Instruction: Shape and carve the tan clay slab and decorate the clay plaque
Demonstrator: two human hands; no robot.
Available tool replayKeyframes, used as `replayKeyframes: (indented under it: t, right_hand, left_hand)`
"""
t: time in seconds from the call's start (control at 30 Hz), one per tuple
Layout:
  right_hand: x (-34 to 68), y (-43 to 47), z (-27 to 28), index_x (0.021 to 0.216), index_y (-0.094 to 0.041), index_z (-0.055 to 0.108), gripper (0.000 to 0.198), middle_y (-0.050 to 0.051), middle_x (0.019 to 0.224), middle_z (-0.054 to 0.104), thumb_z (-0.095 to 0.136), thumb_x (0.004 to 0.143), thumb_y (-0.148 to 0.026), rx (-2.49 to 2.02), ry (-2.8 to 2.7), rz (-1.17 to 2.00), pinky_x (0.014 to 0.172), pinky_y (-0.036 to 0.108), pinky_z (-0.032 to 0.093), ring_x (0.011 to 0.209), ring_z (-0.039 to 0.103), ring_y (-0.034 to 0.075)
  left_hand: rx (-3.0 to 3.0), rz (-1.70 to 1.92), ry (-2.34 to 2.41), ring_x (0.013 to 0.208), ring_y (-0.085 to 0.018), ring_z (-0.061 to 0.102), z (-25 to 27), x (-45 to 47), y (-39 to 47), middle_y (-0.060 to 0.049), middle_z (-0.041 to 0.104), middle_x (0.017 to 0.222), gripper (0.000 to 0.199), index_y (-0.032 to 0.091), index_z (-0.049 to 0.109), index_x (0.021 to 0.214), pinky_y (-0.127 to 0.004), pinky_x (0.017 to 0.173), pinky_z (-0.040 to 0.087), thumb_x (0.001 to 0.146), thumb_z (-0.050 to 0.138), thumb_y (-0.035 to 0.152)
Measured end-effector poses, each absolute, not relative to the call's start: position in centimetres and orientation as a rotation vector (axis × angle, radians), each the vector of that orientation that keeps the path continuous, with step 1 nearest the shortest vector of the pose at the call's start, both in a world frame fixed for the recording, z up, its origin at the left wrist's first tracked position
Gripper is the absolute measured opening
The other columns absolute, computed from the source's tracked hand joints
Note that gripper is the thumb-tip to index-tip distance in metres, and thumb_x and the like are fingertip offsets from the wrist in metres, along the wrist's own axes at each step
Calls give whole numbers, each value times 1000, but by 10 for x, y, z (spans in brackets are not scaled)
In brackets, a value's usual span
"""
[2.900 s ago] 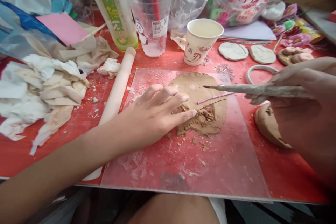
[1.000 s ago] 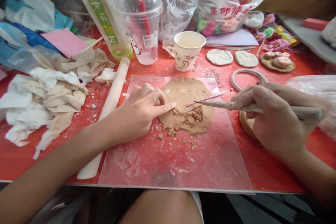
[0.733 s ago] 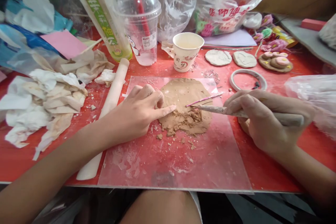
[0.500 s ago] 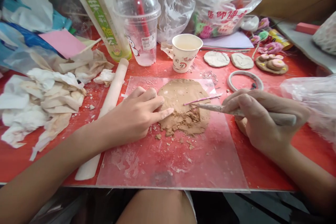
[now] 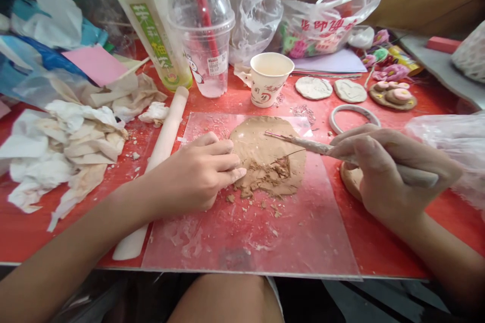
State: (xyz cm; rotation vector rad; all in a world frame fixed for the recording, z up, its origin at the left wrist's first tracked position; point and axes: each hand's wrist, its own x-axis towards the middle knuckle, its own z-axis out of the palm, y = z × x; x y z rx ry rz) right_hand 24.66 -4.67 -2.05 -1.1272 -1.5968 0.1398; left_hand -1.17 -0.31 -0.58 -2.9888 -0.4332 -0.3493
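A flattened round slab of brown clay (image 5: pixel 261 136) lies on a clear plastic sheet (image 5: pixel 242 237); its lower part is torn and crumbly. My left hand (image 5: pixel 208 171) rests at the slab's left edge, fingers extended and touching it, holding nothing. Above the slab's right side, my right hand (image 5: pixel 394 166) grips a clay-smeared modelling tool (image 5: pixel 310 145) like a pen, pointing left. A thin pink stick (image 5: pixel 273 135) shows in line with the tool's tip; whether it is attached or lies behind, I cannot tell. Below the tool, a dark thin line runs across the clay.
A white rolling pin (image 5: pixel 166 133) lies left of the sheet, near crumpled tissues (image 5: pixel 83 136). Behind stand a paper cup (image 5: pixel 271 81), a domed plastic cup (image 5: pixel 208 70) and a green bottle (image 5: pixel 151 25). Clay discs (image 5: pixel 313 88) and a ring (image 5: pixel 337 115) sit at the right.
The tool's tip has moved up and left over the slab. The pink stick, lying apart above the tip before, now lines up with it. My left fingers have drawn closer together.
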Motion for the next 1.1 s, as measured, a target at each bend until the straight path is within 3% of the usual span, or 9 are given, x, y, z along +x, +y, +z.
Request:
replayKeyframes:
  t: [0.13,0.3,0.4,0.87,1.1]
  right_hand:
    - [244,-47,-18,65,-22,60,21,-6,57,58,53,84,-17,-1067,-1630,35,44,25,36,52,51,6]
    - [245,-47,-18,67,-21,59,19,-5,62,59,52,83,-14,-1023,-1708,99,49,26,40,58,54,8]
    - [245,-48,-18,68,-21,59,17,-4,62,58,54,82,-14,-1019,-1734,110,50,26,40,58,54,8]
    - [248,-48,-19,71,-19,60,15,-1,62,57,55,81,-9,-935,-1826,187,51,28,41,58,55,11]
    - [248,-47,-18,72,-19,59,14,-1,62,57,53,83,-11,-913,-1853,174,51,27,42,58,56,11]
  left_hand:
    - [-2912,-487,-482,75,-14,50,-9,-14,-3,-1,60,74,28,17,63,89,-32,74,38,82,40,3]
    - [-2909,-389,-690,86,-18,48,-18,-14,-2,-5,58,91,45,20,53,121,-34,80,37,84,35,1]
    - [-2979,-252,-751,87,-19,44,-21,-13,-2,-6,55,95,51,21,48,127,-35,81,37,83,35,1]
    - [-3124,-205,-667,85,-19,40,-13,-15,2,-5,53,92,62,22,54,122,-34,76,31,72,34,-7]
    - [-3120,-381,-512,79,-16,45,-15,-17,3,-2,55,80,45,21,63,100,-32,75,32,74,37,-4]
